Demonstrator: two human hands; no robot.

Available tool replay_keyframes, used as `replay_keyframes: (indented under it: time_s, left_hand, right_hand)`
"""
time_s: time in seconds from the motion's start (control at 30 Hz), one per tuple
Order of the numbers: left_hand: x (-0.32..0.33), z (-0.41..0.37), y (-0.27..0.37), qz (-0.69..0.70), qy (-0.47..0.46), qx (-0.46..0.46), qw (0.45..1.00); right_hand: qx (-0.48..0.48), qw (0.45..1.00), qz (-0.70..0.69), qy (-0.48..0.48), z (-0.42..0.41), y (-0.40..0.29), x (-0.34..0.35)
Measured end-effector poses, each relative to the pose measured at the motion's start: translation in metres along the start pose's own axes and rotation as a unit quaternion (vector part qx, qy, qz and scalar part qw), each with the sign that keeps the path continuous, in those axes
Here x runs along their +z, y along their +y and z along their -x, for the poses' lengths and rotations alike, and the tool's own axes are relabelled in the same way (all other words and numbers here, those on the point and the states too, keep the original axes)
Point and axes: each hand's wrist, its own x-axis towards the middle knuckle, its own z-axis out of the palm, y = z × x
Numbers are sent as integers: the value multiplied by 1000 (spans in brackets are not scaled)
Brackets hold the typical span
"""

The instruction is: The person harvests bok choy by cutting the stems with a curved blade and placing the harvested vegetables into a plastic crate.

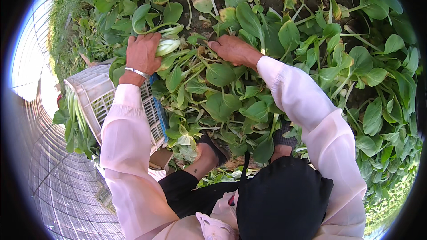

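My left hand [142,53], with a silver bracelet at the wrist, is closed on a bok choy head [168,46]. Its pale stem base points right, and the hand hides part of its leaves. To the right, my right hand [233,49] is low among loose leaves and stalks, with fingers curled and the thumb pointing left. Whether anything is in those fingers cannot be seen. Between and below the hands lies a heap of loose green leaves [220,103], some of them yellowing.
A white plastic crate [95,88], tipped on an angle, stands under my left forearm with bok choy [71,120] projecting from its left side. More bok choy plants [363,63] cover the right. Dark soil [200,3] shows at the top. My feet are among the leaves below.
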Motion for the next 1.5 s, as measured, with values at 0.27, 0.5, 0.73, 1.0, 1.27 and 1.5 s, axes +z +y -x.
replay_keyframes:
  time_s: [0.27,0.5,0.73,1.0,1.27,1.5]
  left_hand:
    - [-98,48,-30,790,42,-78,607]
    - [-86,12,38,863,-73,32,499]
    - [-89,10,63,837,-58,6,544]
    - [-75,1,72,850,-18,-41,524]
    - [-46,-13,59,859,-33,-71,505]
    - [-36,-17,48,877,-66,37,474]
  right_hand:
    - [-226,885,-377,155,59,-32,-37]
    - [-398,820,-411,36,89,-70,-73]
    - [-340,821,-444,114,99,-49,-86]
    - [-363,855,-293,228,125,-57,-87]
    - [-373,816,-76,435,147,-80,-75]
    - [-385,841,-54,376,166,-78,-82]
